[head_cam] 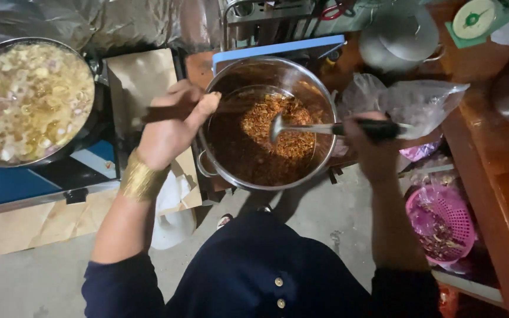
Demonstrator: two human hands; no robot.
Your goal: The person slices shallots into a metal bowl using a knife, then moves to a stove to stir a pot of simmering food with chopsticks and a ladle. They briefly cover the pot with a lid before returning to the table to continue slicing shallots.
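Left hand: my left hand (pixel 169 126) is closed around a dark handle (pixel 148 113) at the rim of the steel pot, fingers curled together over it and the thumb stretched along the top toward the bowl.
Strainer: that handle seems to belong to a round strainer (pixel 278 126) sitting inside the pot; its ring shows as a pale arc around the fried heap.
Right hand: my right hand (pixel 372 138) is clamped on the black grip of a metal ladle (pixel 301 126), fingers wrapped tight, knuckles up.
Ladle bowl: it rests on the golden-brown fried bits (pixel 284 132), near the middle of the heap.
Pot: the steel pot (pixel 219 171) stands between my arms, on a low surface above the concrete floor, with dark oil around the heap.
Doing it well: I judge the ladle should press and turn the heap gently so oil drains through, while my left hand holds the strainer level and steady against the rim; tilting it would spill bits back into the oil.
Risk: the oil looks hot, so I would keep wrists above the rim.
Nearby: a wide pan (pixel 27 100) of pale slices in bubbling oil sits to my left on the burner; a pink basket (pixel 443 221) and a clear plastic bag (pixel 410 103) lie to my right.
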